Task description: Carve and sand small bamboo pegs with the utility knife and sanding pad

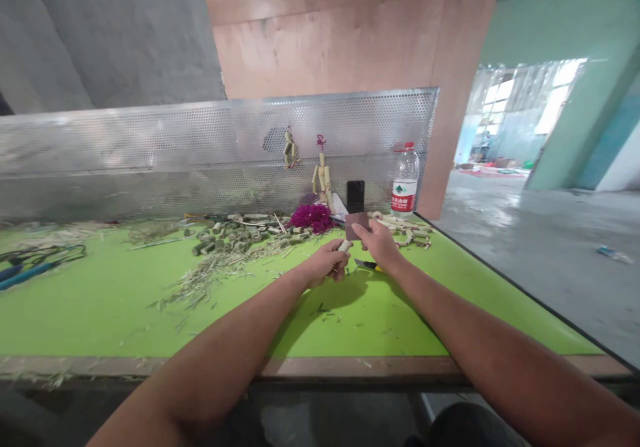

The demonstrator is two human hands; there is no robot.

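My left hand point(327, 263) is closed round a short pale piece of bamboo point(345, 246), whose end sticks out past the thumb. Between the thumb and fingers of my right hand point(379, 239) is a reddish-brown square of sandpaper point(356, 226), held just above the bamboo piece; the two look slightly apart. Under my right wrist lies a utility knife point(369, 265) with a yellow and black handle, partly hidden. Short cut bamboo pieces point(235, 237) are heaped left of my hands, with pale shavings point(203, 277) in front of them.
Behind my hands are a purple thread bundle point(311, 218), a jointed bamboo figure point(323, 177), a dark phone point(355, 196) and a water bottle point(405, 180). A smaller figure point(289, 148) hangs on the perforated metal panel point(220, 147). Blue-handled tools point(30, 275) lie far left on the green tabletop point(100, 314).
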